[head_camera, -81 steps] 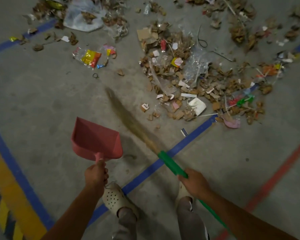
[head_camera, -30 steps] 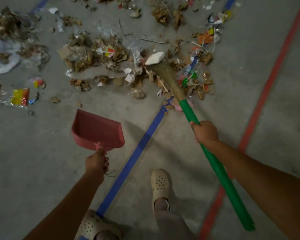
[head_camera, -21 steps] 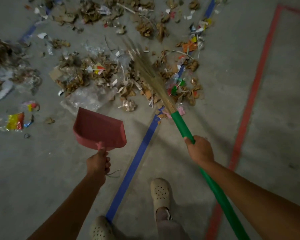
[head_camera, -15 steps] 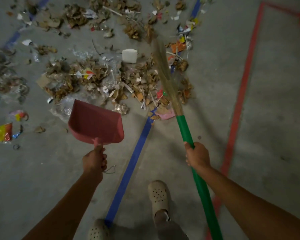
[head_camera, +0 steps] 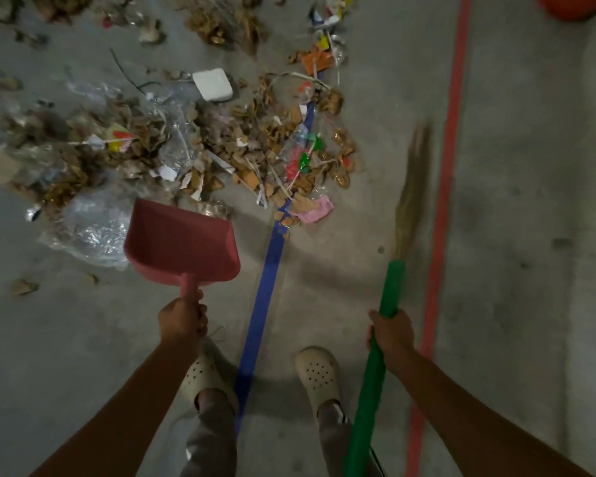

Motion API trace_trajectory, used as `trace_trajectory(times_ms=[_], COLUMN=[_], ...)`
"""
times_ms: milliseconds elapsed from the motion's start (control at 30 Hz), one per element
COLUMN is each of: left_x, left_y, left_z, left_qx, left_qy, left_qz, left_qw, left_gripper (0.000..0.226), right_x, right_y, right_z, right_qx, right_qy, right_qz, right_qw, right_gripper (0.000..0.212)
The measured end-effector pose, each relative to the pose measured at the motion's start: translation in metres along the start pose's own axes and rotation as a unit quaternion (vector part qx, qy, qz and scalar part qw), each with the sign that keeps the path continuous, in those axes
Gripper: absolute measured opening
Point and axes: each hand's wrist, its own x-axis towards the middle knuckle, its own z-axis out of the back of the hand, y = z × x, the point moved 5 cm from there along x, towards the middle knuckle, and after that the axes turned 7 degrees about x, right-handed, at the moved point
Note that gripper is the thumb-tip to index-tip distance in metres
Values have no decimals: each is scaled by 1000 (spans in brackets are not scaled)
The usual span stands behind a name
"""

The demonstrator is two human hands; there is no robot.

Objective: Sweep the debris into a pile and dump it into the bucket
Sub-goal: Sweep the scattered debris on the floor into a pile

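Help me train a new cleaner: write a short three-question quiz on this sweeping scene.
1. What does the left hand grip? A) dustpan B) bucket C) bag
2. Fill in: the broom bristles lie between the blue line and the ___ line.
3. True or false: the bristles lie apart from the debris.
Key: 1 A; 2 red; 3 true.

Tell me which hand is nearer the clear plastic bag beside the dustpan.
Left. The left hand, gripping the dustpan handle, is below and right of the clear plastic bag; the right hand, on the broom, is far to its right.
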Motion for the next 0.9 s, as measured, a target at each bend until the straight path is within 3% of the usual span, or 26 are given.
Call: trace_trajectory(times_ms=[100,200,300,467,700,900], left_x=[19,44,71,99,99,82], left_y=[-19,-34,-48,-64,-86,-110], left_z=[26,54,78,113,140,140], left_qx=[14,17,3,-13,-56,-58], left_qy=[3,0,-2,-4,-13,-12], left_qz=[0,3,9,19,18,6], left_qw=[1000,1000,1000,1000,998,998], left_gripper=[11,9,6,8,8,10], right_x=[-22,-44,-62,-96,-147,-158], right_y=[-3,3,24,83,130,138], right_z=[-49,-122,-191,-265,-275,-244], right_qx=[-55,-141,-218,-274,-368,-383], right_qy=[13,110,147,198,128,82], right_qz=[-60,-82,-17,89,260,312], right_qw=[997,981,965,937,884,866], right_gripper=[20,24,34,34,40,50])
